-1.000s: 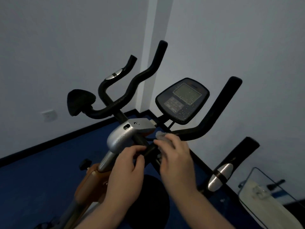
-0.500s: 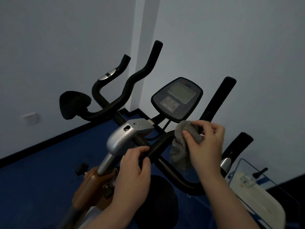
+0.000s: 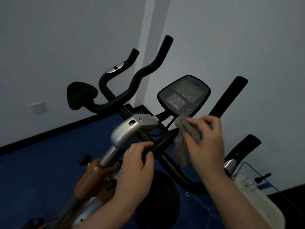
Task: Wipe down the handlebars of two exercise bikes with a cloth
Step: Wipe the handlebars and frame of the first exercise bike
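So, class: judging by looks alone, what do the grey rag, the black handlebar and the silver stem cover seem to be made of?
Grey rag: soft woven or terry cloth, limp and fuzzy. Black handlebar: probably foam or rubber grip, matt, slightly speckled. Silver stem cover: metal or painted plastic; satin sheen, screw heads visible.

Left hand (image 3: 135, 169) gripped the near end of the handlebar (image 3: 125, 96), just below the clamp housing (image 3: 130, 131). Right hand (image 3: 206, 146) sat right of it, holding the cloth (image 3: 183, 146) against the bar's right branch. Console (image 3: 184, 96) stood behind the cloth, farther off. Seat pad (image 3: 80, 95) lay far left; wall socket (image 3: 37, 107) left of that. A second machine's casing (image 3: 257, 200) lay near right
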